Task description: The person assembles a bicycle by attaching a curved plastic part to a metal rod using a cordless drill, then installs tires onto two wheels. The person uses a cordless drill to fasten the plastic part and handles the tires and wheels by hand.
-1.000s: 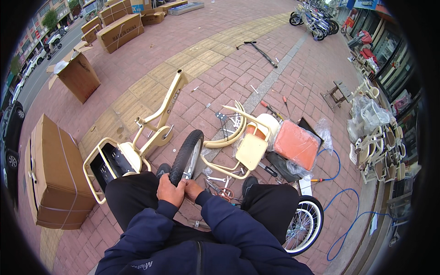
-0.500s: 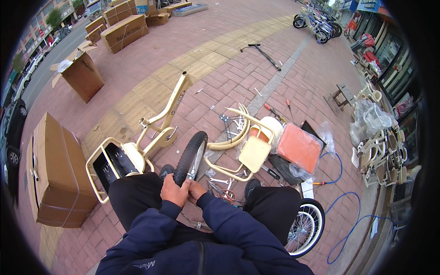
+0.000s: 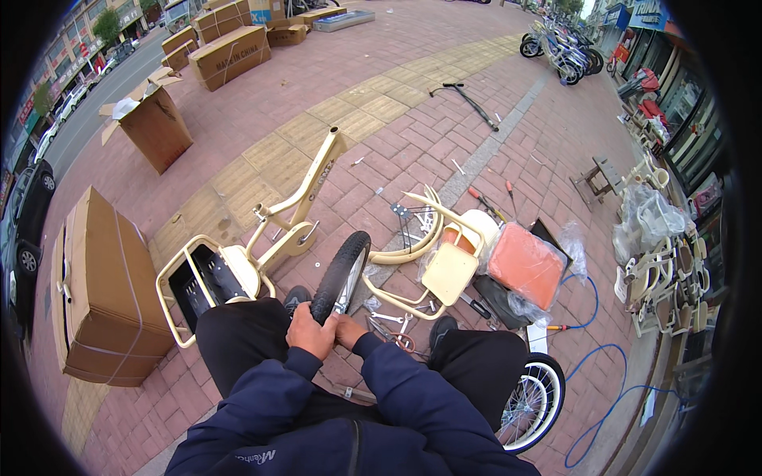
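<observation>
Between my knees a small bicycle wheel (image 3: 340, 271) stands upright, its black knobbly tyre turned edge-on and part of a pale rim showing on its right side. My left hand (image 3: 311, 330) is closed round the near end of the tyre. Beside it my right hand (image 3: 348, 330) grips the same part from the right; its fingertips are largely hidden behind the tyre. A cream bicycle frame (image 3: 295, 208) lies to the left of the wheel, with a cream carrier and black basket (image 3: 189, 287) near my left knee. Cream mudguards (image 3: 409, 252) curve to the wheel's right.
Wrenches (image 3: 389, 319) lie past my right hand. A cream rack (image 3: 449, 278), an orange seat (image 3: 524, 266) and another spoked wheel (image 3: 548, 389) sit to the right, near a blue hose (image 3: 597, 349). A large carton (image 3: 111, 293) stands left; a floor pump (image 3: 475, 107) lies farther off.
The whole view has shifted slightly right and down. Both hands stay on the tyre's near end, with little change in grip.
</observation>
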The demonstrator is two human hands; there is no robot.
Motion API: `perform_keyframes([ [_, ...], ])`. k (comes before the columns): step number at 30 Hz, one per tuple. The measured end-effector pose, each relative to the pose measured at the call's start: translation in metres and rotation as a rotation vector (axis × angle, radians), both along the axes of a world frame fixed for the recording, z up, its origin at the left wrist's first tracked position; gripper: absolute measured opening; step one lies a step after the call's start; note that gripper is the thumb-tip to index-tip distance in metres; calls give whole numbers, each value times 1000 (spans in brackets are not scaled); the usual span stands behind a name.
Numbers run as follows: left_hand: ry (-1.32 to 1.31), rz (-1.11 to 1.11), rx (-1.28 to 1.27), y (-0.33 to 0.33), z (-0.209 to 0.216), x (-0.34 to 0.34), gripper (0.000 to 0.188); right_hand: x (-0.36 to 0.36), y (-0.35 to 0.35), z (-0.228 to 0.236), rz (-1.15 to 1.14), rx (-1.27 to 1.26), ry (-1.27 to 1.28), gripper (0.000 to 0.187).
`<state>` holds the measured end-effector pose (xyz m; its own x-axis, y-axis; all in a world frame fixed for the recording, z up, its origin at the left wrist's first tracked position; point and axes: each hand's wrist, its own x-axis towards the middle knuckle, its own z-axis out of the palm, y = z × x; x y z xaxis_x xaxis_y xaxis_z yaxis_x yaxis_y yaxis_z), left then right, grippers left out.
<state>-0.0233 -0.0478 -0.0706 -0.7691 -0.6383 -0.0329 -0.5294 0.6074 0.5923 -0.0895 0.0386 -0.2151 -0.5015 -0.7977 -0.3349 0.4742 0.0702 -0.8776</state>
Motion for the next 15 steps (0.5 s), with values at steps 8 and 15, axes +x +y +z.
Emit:
perform_keyframes([
  [8,-33,0,45,1,5,-2,61,10,-3,4,-148,-357,-598,9],
  [15,-3,10,40,1,5,-1,60,11,-23,-24,-254,-322,-673,7],
])
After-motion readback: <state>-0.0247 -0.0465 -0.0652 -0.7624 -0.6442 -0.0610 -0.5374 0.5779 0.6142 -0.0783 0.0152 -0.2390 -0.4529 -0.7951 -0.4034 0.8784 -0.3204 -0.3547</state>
